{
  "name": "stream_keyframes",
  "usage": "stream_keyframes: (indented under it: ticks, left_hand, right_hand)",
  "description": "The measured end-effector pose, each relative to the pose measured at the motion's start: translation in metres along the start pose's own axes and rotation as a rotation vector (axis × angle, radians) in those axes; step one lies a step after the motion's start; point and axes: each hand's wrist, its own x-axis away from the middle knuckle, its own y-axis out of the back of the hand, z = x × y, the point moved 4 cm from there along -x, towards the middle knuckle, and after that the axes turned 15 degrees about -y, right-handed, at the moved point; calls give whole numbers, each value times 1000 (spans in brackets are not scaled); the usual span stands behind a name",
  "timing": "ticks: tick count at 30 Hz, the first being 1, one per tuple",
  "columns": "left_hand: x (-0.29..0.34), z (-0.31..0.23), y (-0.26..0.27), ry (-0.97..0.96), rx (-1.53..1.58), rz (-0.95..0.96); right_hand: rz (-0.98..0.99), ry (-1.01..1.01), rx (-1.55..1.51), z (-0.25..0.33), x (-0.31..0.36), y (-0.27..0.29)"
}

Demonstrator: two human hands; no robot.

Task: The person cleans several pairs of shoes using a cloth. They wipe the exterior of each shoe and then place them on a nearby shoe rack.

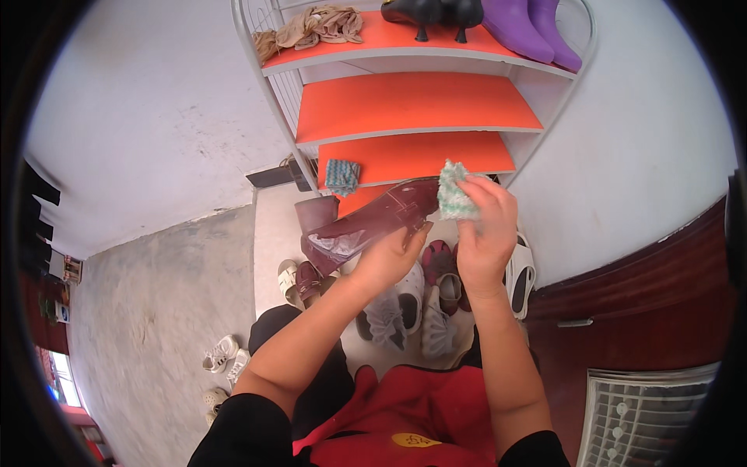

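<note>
My left hand (393,253) grips a glossy dark red heeled shoe (381,214) from below. The shoe is held in the air on its side, with its block heel to the left and its toe to the right. A fluffy white and green cloth (453,194) is pinched in my right hand (489,229), right at the shoe's toe. Whether the cloth presses on the leather cannot be made out. Beyond the shoe, a folded blue-grey cloth (342,177) lies on the edge of a low orange shelf.
A metal shoe rack (420,105) with orange shelves stands ahead, with black heeled shoes (436,12), purple boots (529,27) and beige fabric (319,29) on top. Several shoes (389,315) cover the floor below my hands. White sneakers (222,354) lie left; a dark red wooden panel (622,288) is right.
</note>
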Motion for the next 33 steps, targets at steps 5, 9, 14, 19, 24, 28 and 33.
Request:
stream_keyframes:
  ticks: [5,9,14,19,24,28,33]
  left_hand:
    - [11,6,-11,-210,102,-72]
    - [6,6,-6,-349,-219,12]
    - [8,4,-1,-603,-922,-2]
    - [6,12,-1,-390,-420,-20]
    - [4,20,1,-275,-104,-35]
    - [13,20,6,-354,47,-19]
    - [15,46,-10,-300,-159,88]
  right_hand:
    - [179,130,-25,25,17,-20]
    - [195,187,-11,13,9,-19]
    - [107,29,74,-10,-7,-5]
    - [34,-104,-2,-25,-13,3]
    - [233,69,-14,10,8,-13]
    - [363,183,-81,38,27,-27]
    - [391,239,-96,42,33,-34]
